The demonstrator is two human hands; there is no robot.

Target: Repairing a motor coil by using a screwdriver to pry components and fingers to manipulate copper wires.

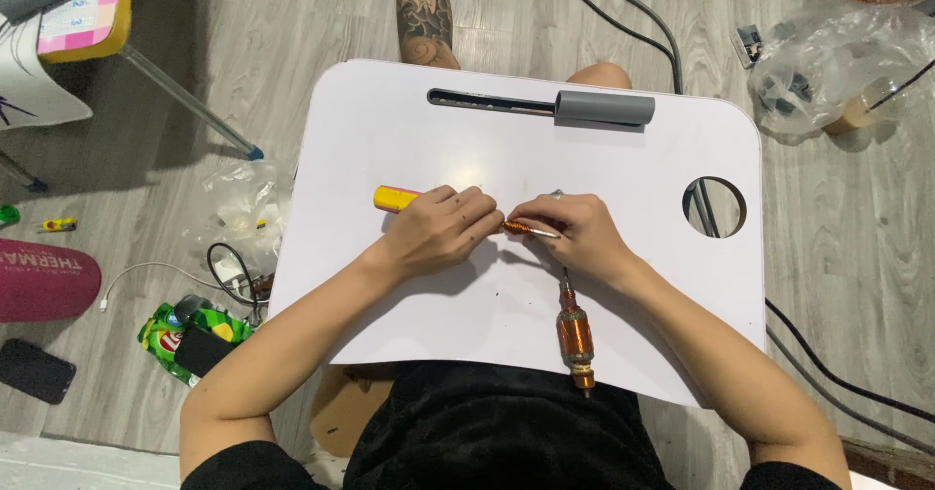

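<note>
My left hand (440,229) grips a yellow-handled tool (394,198) whose handle sticks out to the left. My right hand (577,232) pinches a small copper-wound part (522,228) with a thin metal shaft, held between both hands over the middle of the white lap table (409,130). The tool's tip is hidden by my fingers where it meets the part. A larger motor armature (576,338) with copper winding lies on the table near its front edge, just beside my right forearm.
The table has a slot holding a grey bar (604,108) at the back and a round hole (715,207) at right. Cables, plastic bags, a green snack bag (170,334), a black phone (35,370) and a chair leg lie on the wooden floor around it.
</note>
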